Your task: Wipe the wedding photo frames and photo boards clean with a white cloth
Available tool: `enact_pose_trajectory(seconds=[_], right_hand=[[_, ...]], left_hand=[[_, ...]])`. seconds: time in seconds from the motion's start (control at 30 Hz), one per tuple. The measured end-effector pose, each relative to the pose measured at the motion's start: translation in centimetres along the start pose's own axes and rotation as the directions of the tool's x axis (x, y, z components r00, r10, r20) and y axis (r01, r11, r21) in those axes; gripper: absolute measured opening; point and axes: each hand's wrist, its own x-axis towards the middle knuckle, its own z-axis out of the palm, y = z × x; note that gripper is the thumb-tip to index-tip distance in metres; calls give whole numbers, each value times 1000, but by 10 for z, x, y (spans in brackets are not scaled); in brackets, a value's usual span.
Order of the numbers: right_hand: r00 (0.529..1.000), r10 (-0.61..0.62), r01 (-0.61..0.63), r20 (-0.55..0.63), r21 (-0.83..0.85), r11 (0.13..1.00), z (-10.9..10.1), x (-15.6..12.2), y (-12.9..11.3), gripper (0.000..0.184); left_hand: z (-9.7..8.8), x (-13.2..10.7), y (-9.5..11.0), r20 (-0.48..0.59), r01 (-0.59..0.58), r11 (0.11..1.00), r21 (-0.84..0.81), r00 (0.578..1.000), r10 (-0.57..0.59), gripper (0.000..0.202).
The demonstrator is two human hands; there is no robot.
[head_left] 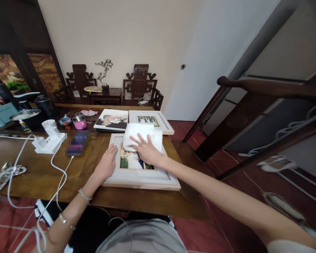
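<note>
A light-framed photo (pixel 144 177) lies flat on the wooden table (pixel 39 175) in front of me. My left hand (pixel 107 162) rests flat on the frame's left edge, fingers stretched out. My right hand (pixel 146 149) presses a folded white cloth (pixel 142 138) onto the upper part of the picture, fingers spread over it.
Two more pictures (pixel 112 119) (pixel 150 120) lie farther back on the table. A pink mug (pixel 79 122), a white power strip (pixel 48 142) with trailing cables and a phone (pixel 77 143) sit to the left. Dark wooden chairs (pixel 140 84) stand by the wall; a wooden railing (pixel 265 88) is on the right.
</note>
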Motion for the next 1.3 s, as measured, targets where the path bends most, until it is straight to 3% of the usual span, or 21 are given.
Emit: enact_pose_trajectory(seconds=[0.1, 0.2, 0.3, 0.4, 0.5, 0.57, 0.67, 0.83, 1.0, 1.1, 1.2, 1.3], right_hand=[[1000, 24, -24, -3, 2, 1000, -1, 20, 3, 62], [998, -40, 38, 54, 24, 999, -7, 16, -15, 64], [982, -113, 101, 152, 87, 991, -23, -12, -37, 66], [924, -243, 165, 296, 266, 950, -48, -55, -52, 63], [896, -303, 163, 326, 393, 905, -68, -90, -57, 62], [899, -292, 140, 328, 416, 899, -70, -99, -55, 64], [927, -244, 120, 286, 389, 913, -53, -90, -47, 72], [985, -69, 44, 159, 151, 987, -17, -32, -32, 72], [991, -31, 15, 131, 122, 992, -14, 13, -39, 70], [983, -103, 82, 151, 143, 986, -21, 7, -54, 71], [956, -186, 146, 227, 180, 973, -31, -17, -65, 69], [917, -251, 175, 309, 253, 951, -44, -46, -62, 65]], left_hand=[[-1, 0, 1, -5, 9, 1000, -16, 1000, -9, 47], [-3, 1, 2, -16, -2, 999, -36, 1000, 1, 44], [-4, 1, 4, -17, 4, 999, -34, 1000, -4, 43], [-3, 0, 4, -23, 28, 999, -25, 999, -29, 42], [-1, -1, 3, -30, 23, 999, -32, 999, -24, 41], [1, -1, 2, -33, 16, 999, -39, 999, -17, 41], [1, -1, 2, -40, 18, 998, -59, 999, -21, 41], [-8, -1, 15, -31, 70, 990, -125, 997, -75, 42], [-19, -2, 26, 10, 155, 972, -179, 988, -156, 53], [-20, -4, 26, -19, 135, 967, -217, 990, -142, 55], [-20, -4, 25, -36, 147, 962, -231, 986, -160, 55], [-16, -3, 23, -17, 202, 962, -184, 978, -209, 52]])
